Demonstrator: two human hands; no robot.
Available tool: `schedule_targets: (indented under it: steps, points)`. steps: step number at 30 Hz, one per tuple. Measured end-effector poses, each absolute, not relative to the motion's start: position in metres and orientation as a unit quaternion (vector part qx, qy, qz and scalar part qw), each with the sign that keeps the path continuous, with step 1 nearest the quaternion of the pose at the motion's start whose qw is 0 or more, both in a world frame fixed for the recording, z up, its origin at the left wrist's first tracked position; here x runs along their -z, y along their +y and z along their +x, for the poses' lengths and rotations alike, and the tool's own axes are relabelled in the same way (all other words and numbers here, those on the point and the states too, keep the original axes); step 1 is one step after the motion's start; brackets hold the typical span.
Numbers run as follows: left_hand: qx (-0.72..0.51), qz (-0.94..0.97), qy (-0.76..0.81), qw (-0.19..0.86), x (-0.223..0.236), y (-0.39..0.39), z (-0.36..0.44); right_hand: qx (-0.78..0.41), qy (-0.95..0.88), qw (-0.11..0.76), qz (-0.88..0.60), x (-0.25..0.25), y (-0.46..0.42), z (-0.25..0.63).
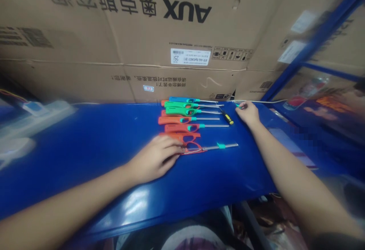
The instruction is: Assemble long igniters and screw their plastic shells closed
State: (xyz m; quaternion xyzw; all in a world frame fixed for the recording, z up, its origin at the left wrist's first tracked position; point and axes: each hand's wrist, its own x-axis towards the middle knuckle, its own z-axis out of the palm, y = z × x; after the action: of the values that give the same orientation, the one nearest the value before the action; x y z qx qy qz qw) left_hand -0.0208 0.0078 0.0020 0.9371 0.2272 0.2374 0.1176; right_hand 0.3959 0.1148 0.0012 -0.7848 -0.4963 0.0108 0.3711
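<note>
My left hand is closed on the handle end of an opened orange long-nosed lighter. Its inner parts and a thin white wire show, and a teal piece sits on its metal tube. An orange handle half lies just behind. At the back, my right hand pinches a small teal piece, mostly hidden by the fingers. Between the hands lies a row of lighters: a blue one, two green ones with the nearer green lighter, and orange ones including an orange lighter.
A yellow-and-black screwdriver lies by the lighter tubes. Cardboard walls off the back of the blue table. A blue metal frame, a bottle and papers are on the right. White blurred objects stand left.
</note>
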Motion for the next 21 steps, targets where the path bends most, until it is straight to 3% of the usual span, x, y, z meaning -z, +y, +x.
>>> schedule_targets:
  steps: [10,15,21]
  points:
    - [-0.218,0.936,0.244,0.126,-0.004,0.008,-0.02,-0.083,-0.603,0.424,-0.671,-0.016,0.096,0.355]
    - [-0.215,0.939,0.24,0.124,-0.002,0.008,-0.02,-0.243,-0.656,0.436,-0.565,-0.029,0.079,0.33]
    - [-0.21,0.941,0.236,0.12,-0.002,0.008,-0.021,-0.432,-0.738,0.219,-0.469,-0.04,0.053,0.303]
